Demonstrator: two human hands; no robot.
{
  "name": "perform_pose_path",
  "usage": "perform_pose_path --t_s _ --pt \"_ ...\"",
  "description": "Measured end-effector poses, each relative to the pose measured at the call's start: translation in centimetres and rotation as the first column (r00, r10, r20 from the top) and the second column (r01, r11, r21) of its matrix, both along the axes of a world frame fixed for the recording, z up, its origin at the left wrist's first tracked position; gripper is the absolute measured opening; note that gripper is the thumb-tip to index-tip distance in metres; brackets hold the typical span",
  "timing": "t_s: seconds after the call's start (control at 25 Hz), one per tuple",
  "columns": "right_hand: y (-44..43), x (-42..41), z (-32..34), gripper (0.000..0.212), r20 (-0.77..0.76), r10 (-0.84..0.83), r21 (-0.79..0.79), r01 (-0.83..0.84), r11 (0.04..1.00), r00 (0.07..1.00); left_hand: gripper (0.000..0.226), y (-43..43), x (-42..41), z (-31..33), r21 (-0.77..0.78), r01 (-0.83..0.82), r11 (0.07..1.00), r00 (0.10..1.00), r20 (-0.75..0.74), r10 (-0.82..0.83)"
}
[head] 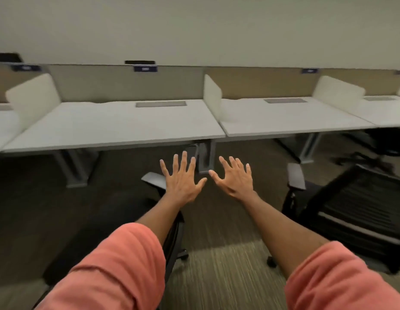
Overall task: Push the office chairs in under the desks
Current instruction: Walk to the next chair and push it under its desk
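Both arms stretch forward with fingers spread: my left hand [182, 179] and my right hand [234, 177] hold nothing and hover in the air. A black office chair [118, 220] stands below my left arm, out from the middle white desk [118, 126], its grey armrest just left of my left hand. A second black mesh-backed chair [360, 211] stands at the right, out from the right desk [290, 117]. A third chair [386, 142] sits partly under the far-right desk. Neither hand touches a chair.
Grey desk legs [207, 157] stand straight ahead between the two desks. White side dividers [212, 95] and a tan back panel [127, 83] separate the places. Striped carpet [223, 271] lies between the two near chairs.
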State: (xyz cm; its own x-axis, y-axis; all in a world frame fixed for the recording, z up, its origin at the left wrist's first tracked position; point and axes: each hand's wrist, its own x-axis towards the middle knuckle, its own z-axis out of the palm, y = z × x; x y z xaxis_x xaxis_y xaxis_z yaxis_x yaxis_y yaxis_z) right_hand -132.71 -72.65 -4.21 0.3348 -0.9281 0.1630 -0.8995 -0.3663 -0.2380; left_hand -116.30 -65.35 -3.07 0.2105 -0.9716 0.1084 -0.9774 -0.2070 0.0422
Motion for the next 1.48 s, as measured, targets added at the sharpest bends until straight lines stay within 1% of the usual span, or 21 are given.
perform_pose_path --t_s 0.16,0.24,0.32,0.44,0.52,0.6,0.68,0.8,0.96,1.04,1.16,1.24,1.32,1.48 --pt "-0.9 3.8 -0.8 0.076 -0.007 0.245 0.053 -0.245 0.968 0.969 0.082 2.5 0.1 -0.5 0.043 -0.237 0.971 0.971 -0.007 0.237" --pt "-0.7 5.7 -1.3 0.069 0.032 0.352 0.063 -0.353 0.933 0.935 0.08 3.4 -0.4 -0.3 0.062 -0.343 0.937 0.938 -0.032 0.345" --pt "-0.7 6.9 -1.8 0.062 0.065 0.424 0.042 -0.427 0.903 0.903 0.076 4.2 -1.2 -0.1 0.099 -0.43 0.897 0.899 -0.047 0.436" --pt "-1.2 8.1 -2.3 0.053 -0.027 0.564 -0.037 -0.565 0.824 0.825 0.074 4.9 -2.0 0.0 0.181 -0.517 0.836 0.842 -0.069 0.536" --pt "-1.8 8.9 -2.2 0.052 -0.084 0.629 -0.032 -0.633 0.774 0.773 0.074 5.3 -2.1 0.0 0.188 -0.539 0.821 0.821 -0.1 0.562" --pt "-2.0 9.5 -2.0 0.059 -0.081 0.643 -0.012 -0.645 0.764 0.762 0.073 5.4 -1.7 0.1 0.15 -0.532 0.834 0.825 -0.129 0.55" --pt "-2.1 9.7 -2.0 0.066 -0.046 0.641 -0.012 -0.642 0.766 0.766 0.068 5.3 -1.5 0.2 0.121 -0.503 0.856 0.847 -0.126 0.516" --pt "-1.9 9.6 -2.0 0.067 -0.02 0.637 -0.029 -0.638 0.77 0.77 0.057 5.2 -1.0 0.1 0.098 -0.468 0.878 0.869 -0.132 0.477" --pt "-1.0 9.4 -2.0 0.062 -0.002 0.632 -0.035 -0.632 0.774 0.775 0.065 5.5 -0.2 -0.7 0.066 -0.437 0.897 0.892 -0.1 0.442" --pt "-0.3 9.4 -2.0 0.054 -0.001 0.626 -0.046 -0.626 0.779 0.78 0.068 5.9 0.3 -1.0 0.059 -0.42 0.906 0.901 -0.094 0.424" --pt "1.2 9.6 -1.9 0.046 0.004 0.61 -0.103 -0.606 0.789 0.793 0.067 7.2 1.2 -1.2 0.049 -0.389 0.92 0.915 -0.099 0.392" --pt "2.2 9.8 -1.5 0.044 -0.028 0.611 -0.145 -0.608 0.781 0.791 0.062 8.4 2.0 -1.3 0.04 -0.355 0.934 0.928 -0.105 0.357" --pt "3.1 10.2 -1.0 0.044 -0.091 0.624 -0.154 -0.63 0.761 0.776 0.058 10.0 2.9 -1.5 0.028 -0.315 0.949 0.943 -0.102 0.316" --pt "5.7 11.4 -0.2 0.044 -0.145 0.705 -0.08 -0.719 0.691 0.694 0.07 13.6 5.2 -1.4 0.03 -0.264 0.964 0.964 -0.037 0.265"
